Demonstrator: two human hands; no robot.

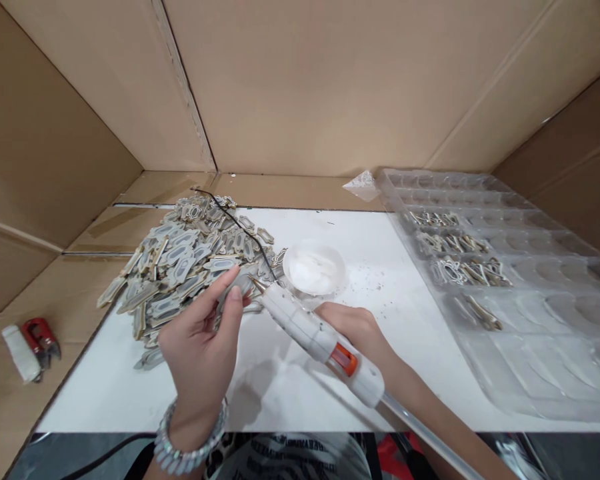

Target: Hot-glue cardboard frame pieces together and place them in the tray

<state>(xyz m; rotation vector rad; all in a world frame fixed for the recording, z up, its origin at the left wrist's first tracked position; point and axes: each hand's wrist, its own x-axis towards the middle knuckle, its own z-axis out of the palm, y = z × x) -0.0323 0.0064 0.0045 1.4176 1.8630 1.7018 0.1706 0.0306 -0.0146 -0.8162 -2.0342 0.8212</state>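
Note:
Between the thumb and fingers of my left hand is a small flat ornamental plate, tilted up over the pile. My right hand is wrapped round a white glue gun with an orange window, and a clear glue stick runs out of its back end. The gun's metal nozzle points left and is at the plate's edge; whether it touches I cannot tell. A heap of similar ornamental plates lies just beyond my left hand. Most of my right fingers are hidden behind the gun.
A white bowl with white material stands behind the gun. A black cord crosses the heap. At right, a clear compartment tray holds some plates. Red-handled snips and a white tube lie far left. Cardboard walls enclose the table.

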